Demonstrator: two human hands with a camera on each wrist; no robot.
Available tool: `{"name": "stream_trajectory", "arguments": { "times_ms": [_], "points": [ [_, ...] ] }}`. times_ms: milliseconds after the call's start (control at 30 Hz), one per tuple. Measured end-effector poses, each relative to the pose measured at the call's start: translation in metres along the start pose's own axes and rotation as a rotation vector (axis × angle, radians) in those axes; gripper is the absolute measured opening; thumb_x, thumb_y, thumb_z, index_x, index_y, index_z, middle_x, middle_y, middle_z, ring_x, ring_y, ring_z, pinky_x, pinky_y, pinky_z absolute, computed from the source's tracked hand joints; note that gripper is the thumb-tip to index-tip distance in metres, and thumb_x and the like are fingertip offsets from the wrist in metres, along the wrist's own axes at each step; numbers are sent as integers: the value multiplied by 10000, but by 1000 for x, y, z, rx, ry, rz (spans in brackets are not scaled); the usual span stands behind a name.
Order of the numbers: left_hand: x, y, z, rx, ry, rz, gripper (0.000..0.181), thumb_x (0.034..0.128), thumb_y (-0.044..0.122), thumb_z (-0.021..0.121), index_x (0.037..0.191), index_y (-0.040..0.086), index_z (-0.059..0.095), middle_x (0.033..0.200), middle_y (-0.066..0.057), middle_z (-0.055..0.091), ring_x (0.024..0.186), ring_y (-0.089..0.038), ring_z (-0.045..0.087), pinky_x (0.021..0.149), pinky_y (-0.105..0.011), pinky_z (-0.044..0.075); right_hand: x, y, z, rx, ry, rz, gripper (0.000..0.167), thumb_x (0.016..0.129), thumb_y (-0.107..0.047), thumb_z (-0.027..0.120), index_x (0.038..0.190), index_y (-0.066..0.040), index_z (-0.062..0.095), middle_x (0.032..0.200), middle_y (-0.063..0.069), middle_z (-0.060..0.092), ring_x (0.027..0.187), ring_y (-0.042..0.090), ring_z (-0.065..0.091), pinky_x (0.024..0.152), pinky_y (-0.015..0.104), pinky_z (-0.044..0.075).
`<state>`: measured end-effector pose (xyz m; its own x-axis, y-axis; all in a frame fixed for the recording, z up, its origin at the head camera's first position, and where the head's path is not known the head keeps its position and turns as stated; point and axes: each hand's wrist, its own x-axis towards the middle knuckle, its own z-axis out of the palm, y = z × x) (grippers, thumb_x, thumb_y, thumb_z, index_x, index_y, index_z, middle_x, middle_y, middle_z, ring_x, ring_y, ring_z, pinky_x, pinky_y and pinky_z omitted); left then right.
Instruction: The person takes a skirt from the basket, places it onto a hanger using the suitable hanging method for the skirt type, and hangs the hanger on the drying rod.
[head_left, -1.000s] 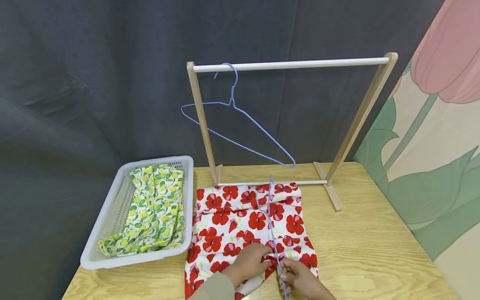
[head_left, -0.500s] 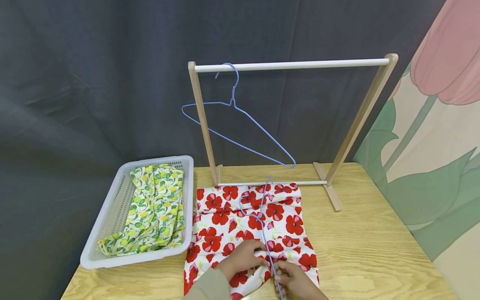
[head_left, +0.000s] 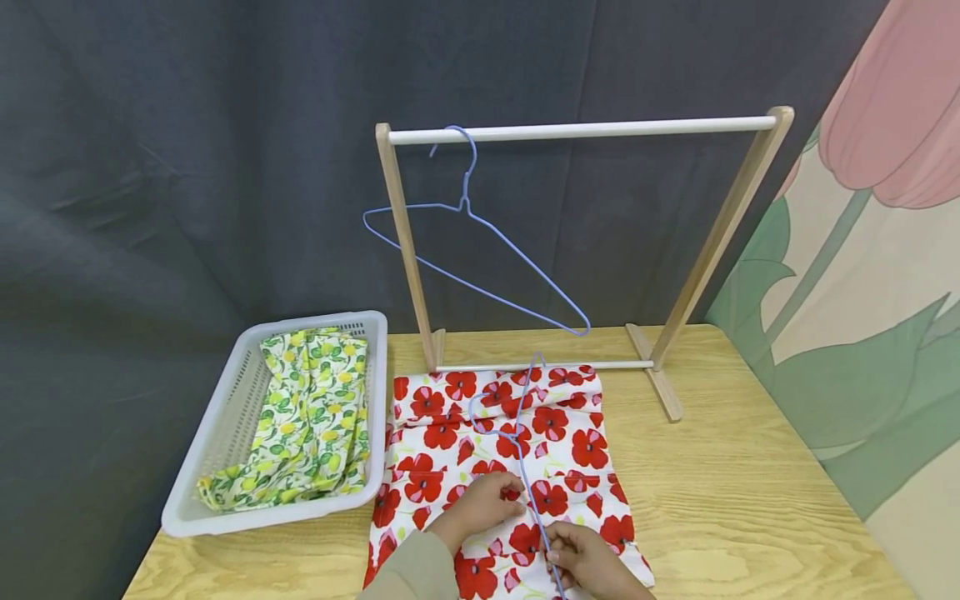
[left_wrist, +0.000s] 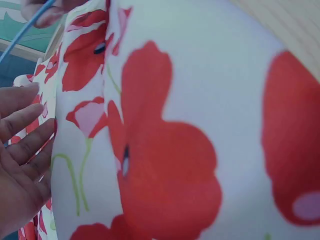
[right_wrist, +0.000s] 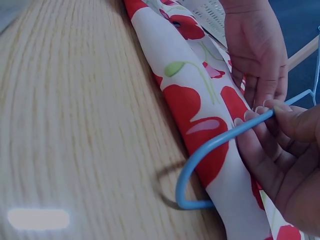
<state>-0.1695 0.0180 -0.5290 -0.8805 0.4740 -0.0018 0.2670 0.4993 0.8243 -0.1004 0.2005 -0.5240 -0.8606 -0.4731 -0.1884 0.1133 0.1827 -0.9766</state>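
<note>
A white cloth with red poppies point(head_left: 442, 437) is spread on the table. Over its middle lies a blue wire hanger point(head_left: 527, 479), hook pointing away from me. My right hand point(head_left: 588, 560) pinches one arm of that hanger between thumb and fingers; in the right wrist view the hanger's bent end point(right_wrist: 187, 182) pokes out past the cloth's near edge. Just left of the hanger, my left hand point(head_left: 487, 504) is over the cloth. Its fingers point(left_wrist: 30, 142) look extended beside the fabric in the left wrist view, with nothing gripped.
On the left stands a white basket point(head_left: 378, 433) holding lemon-print cloth point(head_left: 311, 417). At the back, a wooden rack point(head_left: 720, 225) with white bars carries another blue hanger point(head_left: 517, 250). Wooden table surface point(head_left: 720, 500) extends to the right; a dark curtain point(head_left: 187, 167) hangs behind.
The hanger in my right hand has swung left, and its hook has turned leftward. My left hand has drawn back slightly leftward and away from me; the cloth's near edge has dropped flatter.
</note>
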Motion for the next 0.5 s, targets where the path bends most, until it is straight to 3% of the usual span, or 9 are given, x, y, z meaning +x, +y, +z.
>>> {"name": "stream_trajectory", "arguments": {
  "times_ms": [167,333,500],
  "points": [
    [3,4,0,-215,78,-74,233,732,60,617,950,4,557,867,-41,575,794,-157,537,690,-247,442,2,2,2,-42,21,-23,58,825,80,458,855,119,488,664,22,466,488,60,443,440,147,378],
    [8,8,0,-451,157,-111,306,725,-25,551,1022,-76,495,893,-166,581,817,-231,569,651,-222,452,1,2,4,-44,28,-23,67,825,71,463,859,110,506,668,11,464,485,54,435,432,147,374],
    [11,10,-1,-618,181,-137,344,736,-57,483,1077,-95,450,966,-242,568,806,-272,552,634,-253,439,1,2,5,-54,33,-15,83,827,57,470,875,113,506,675,6,463,490,51,434,435,149,375]
  ]
}}
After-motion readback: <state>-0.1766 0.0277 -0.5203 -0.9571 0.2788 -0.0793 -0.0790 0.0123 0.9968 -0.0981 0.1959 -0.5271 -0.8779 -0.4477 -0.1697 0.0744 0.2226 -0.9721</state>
